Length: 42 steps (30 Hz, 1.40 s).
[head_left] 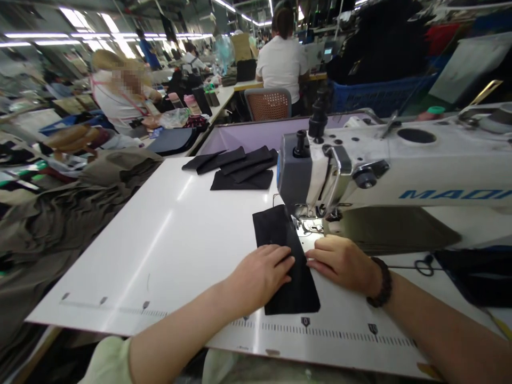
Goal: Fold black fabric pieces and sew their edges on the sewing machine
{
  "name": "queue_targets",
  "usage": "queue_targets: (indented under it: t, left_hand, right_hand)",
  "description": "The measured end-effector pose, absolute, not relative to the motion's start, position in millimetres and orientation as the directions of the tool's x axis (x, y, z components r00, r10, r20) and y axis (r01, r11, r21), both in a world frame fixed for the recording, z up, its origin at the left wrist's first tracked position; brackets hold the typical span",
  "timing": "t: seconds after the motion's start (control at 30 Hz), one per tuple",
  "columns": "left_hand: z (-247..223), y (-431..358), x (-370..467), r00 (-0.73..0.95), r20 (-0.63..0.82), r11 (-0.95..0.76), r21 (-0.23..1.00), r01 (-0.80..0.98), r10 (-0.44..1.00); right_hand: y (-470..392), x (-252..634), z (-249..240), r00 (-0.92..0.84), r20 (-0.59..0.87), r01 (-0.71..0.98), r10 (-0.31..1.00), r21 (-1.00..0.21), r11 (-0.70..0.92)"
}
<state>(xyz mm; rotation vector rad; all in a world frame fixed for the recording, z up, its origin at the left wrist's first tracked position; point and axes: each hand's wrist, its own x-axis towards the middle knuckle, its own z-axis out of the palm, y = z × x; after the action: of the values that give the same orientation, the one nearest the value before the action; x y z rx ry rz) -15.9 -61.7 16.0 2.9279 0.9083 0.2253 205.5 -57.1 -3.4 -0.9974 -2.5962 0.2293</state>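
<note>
A black fabric piece (294, 293), long and roughly rectangular, lies flat on the white sewing table (148, 245). Its upper right edge reaches the lit presser foot (312, 226) of the sewing machine (332, 170). My left hand (266, 269) rests on top of the cloth, fingers laid over it and pointing right. At the cloth's right edge, my right hand (344, 262) has its thumb and fingertips closed on the border, just below the presser foot. A dark beaded bracelet (382, 282) circles my right wrist. The needle tip is too small to make out.
Several folded black pieces (242, 173) lie at the table's back. Olive cloth (394, 229) sits under the machine arm, near black scissors (424, 265). Piled brownish fabric (60, 213) flanks the left side. A printed ruler (340, 335) runs along the front edge. Other people sit beyond.
</note>
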Motion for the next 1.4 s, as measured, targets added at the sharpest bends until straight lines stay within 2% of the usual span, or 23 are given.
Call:
queue_targets:
  t: [0.07, 0.17, 0.57, 1.17, 1.4]
  left_hand:
    - [15, -57, -2, 0.837, 0.109, -0.844, 0.053, 0.534, 0.536]
    - [10, -40, 9, 0.82, 0.109, -0.826, 0.022, 0.563, 0.562]
    - [-2, -11, 10, 0.775, 0.144, -0.788, 0.114, 0.605, 0.616]
    - [-7, -4, 7, 0.775, 0.182, -0.797, 0.136, 0.589, 0.605]
    - [-9, -2, 7, 0.772, 0.227, -0.804, 0.114, 0.584, 0.594]
  right_hand:
    - [-57, 205, -3, -0.715, 0.267, 0.589, 0.646, -0.268, 0.762]
    - [-55, 205, -4, -0.71, 0.268, 0.597, 0.651, -0.262, 0.758]
    - [-51, 199, -5, -0.6, 0.337, 0.726, 0.726, -0.152, 0.671]
    - [-51, 197, -12, -0.561, 0.315, 0.764, 0.766, -0.161, 0.625]
    - [-51, 196, -11, -0.547, 0.35, 0.766, 0.76, -0.157, 0.623]
